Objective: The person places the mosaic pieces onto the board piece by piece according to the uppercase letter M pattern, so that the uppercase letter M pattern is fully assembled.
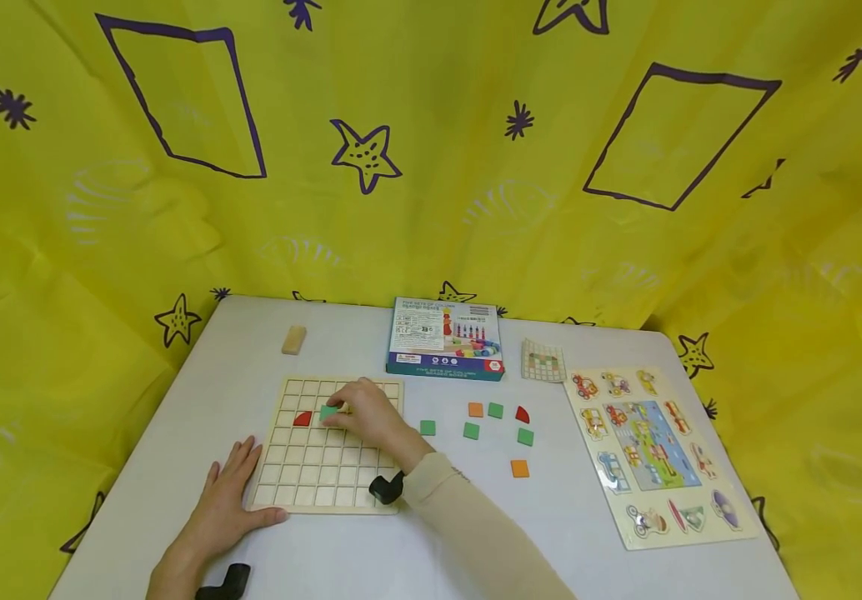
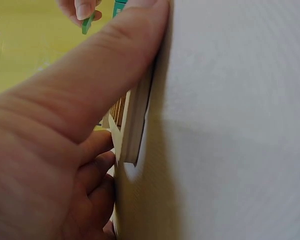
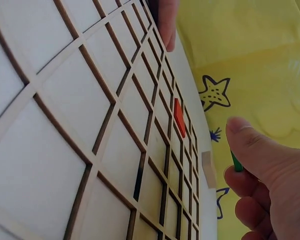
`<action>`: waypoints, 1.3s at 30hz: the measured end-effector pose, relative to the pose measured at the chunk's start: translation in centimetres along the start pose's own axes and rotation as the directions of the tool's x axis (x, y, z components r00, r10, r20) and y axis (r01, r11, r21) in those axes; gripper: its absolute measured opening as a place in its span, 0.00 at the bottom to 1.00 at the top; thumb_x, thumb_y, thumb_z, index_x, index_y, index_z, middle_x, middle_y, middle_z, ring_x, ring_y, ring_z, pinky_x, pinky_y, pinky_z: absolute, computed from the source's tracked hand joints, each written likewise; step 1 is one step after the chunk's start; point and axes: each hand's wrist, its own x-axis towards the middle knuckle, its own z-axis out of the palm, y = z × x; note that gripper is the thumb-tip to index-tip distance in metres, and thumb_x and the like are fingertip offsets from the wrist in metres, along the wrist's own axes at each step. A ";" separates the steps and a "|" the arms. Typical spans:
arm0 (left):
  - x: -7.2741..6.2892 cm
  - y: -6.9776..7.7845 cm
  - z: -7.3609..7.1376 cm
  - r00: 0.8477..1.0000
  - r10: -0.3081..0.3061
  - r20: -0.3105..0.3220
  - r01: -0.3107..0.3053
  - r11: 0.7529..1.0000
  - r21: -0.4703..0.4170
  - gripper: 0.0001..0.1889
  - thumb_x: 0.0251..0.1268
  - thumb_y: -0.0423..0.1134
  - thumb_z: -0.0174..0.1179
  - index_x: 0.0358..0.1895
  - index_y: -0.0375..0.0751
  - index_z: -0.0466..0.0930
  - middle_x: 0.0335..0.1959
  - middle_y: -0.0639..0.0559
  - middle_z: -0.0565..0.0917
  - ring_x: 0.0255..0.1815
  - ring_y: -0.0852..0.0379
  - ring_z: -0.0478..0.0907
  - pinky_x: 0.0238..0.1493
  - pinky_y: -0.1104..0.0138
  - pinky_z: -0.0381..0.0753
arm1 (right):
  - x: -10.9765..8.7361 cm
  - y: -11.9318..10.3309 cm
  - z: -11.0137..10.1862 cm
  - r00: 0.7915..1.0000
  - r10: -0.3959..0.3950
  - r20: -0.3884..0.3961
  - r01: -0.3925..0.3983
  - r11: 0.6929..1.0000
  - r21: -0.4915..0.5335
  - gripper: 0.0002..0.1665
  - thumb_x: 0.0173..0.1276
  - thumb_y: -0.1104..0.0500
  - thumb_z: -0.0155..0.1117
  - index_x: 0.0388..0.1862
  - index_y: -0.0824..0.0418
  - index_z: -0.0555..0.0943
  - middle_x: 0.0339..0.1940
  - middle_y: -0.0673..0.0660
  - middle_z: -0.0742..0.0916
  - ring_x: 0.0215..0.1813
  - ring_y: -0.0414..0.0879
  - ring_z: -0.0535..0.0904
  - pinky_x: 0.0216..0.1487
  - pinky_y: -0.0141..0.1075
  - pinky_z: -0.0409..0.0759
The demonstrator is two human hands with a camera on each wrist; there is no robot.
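My right hand (image 1: 371, 414) pinches a green square tile (image 1: 328, 412) between thumb and fingers, above the wooden grid board (image 1: 317, 475). In the right wrist view the tile (image 3: 236, 162) shows edge-on, held clear of the board. One red quarter-round tile (image 1: 303, 418) lies in a cell just left of it. My left hand (image 1: 224, 500) lies at the board's lower left corner with straight fingers along the left side. Its thumb (image 2: 110, 60) rests against the front edge of the board.
Right of the board lie several green tiles (image 1: 471, 431), orange tiles (image 1: 520, 468) and a red quarter-round tile (image 1: 523, 414). Behind stand a boxed toy set (image 1: 444, 339), a pattern card (image 1: 543, 361) and a wooden block (image 1: 293, 340). A picture puzzle board (image 1: 656, 458) is at far right.
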 end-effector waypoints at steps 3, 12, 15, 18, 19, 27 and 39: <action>0.1 0.1 0.0 1.000 -0.001 0.003 0.001 1.000 -0.011 0.60 0.42 0.59 0.76 0.71 0.22 0.55 0.74 0.26 0.51 0.75 0.30 0.41 0.70 0.40 0.30 | 0.2 -0.3 0.2 1.000 -0.006 0.000 0.006 1.000 -0.006 0.17 0.62 0.47 0.72 0.45 0.55 0.88 0.39 0.44 0.87 0.41 0.38 0.74 0.44 0.25 0.71; 0.0 0.3 -0.1 1.000 -0.003 0.005 0.003 1.000 -0.013 0.60 0.42 0.58 0.76 0.71 0.22 0.55 0.74 0.25 0.51 0.74 0.29 0.41 0.70 0.40 0.30 | 0.4 -0.6 0.9 1.000 0.011 -0.009 -0.012 1.000 -0.018 0.16 0.61 0.48 0.73 0.43 0.57 0.88 0.39 0.45 0.87 0.41 0.38 0.74 0.44 0.25 0.70; 0.0 0.4 -0.2 1.000 0.006 0.001 -0.006 1.000 -0.016 0.60 0.42 0.58 0.76 0.71 0.22 0.55 0.73 0.25 0.51 0.74 0.29 0.41 0.70 0.40 0.30 | 0.4 -0.7 1.1 0.999 0.026 -0.022 -0.027 0.999 -0.041 0.16 0.61 0.48 0.73 0.42 0.56 0.88 0.39 0.45 0.87 0.41 0.38 0.74 0.44 0.26 0.71; 0.0 0.4 -0.2 1.000 0.013 -0.003 -0.013 1.000 -0.017 0.60 0.42 0.58 0.76 0.71 0.21 0.55 0.73 0.25 0.51 0.74 0.29 0.41 0.70 0.40 0.30 | 0.5 -0.8 1.3 0.999 0.048 -0.022 -0.049 0.997 -0.061 0.16 0.61 0.47 0.73 0.42 0.55 0.88 0.40 0.44 0.87 0.41 0.38 0.73 0.44 0.26 0.70; 0.0 0.4 -0.2 1.000 0.014 -0.004 -0.014 1.000 -0.018 0.59 0.42 0.58 0.76 0.71 0.21 0.56 0.73 0.25 0.51 0.74 0.29 0.42 0.70 0.40 0.30 | 0.5 -0.8 1.4 0.998 0.052 -0.021 -0.054 0.996 -0.071 0.16 0.61 0.47 0.73 0.42 0.54 0.88 0.40 0.45 0.87 0.41 0.38 0.73 0.44 0.26 0.70; 0.0 0.3 -0.1 1.000 0.014 -0.006 -0.014 1.000 -0.015 0.59 0.41 0.58 0.76 0.71 0.21 0.56 0.73 0.24 0.52 0.74 0.29 0.42 0.70 0.40 0.30 | 0.7 -1.1 2.1 0.997 0.068 -0.025 -0.071 0.987 -0.145 0.15 0.61 0.46 0.73 0.41 0.54 0.89 0.40 0.45 0.87 0.41 0.39 0.73 0.44 0.26 0.70; -0.1 0.1 0.0 1.000 0.007 -0.011 -0.007 1.000 -0.003 0.60 0.41 0.59 0.76 0.71 0.21 0.56 0.73 0.25 0.52 0.74 0.29 0.42 0.70 0.41 0.30 | 0.8 -1.2 3.0 0.997 0.071 -0.033 -0.076 0.976 -0.203 0.15 0.62 0.45 0.72 0.39 0.53 0.88 0.35 0.44 0.84 0.38 0.39 0.72 0.41 0.25 0.69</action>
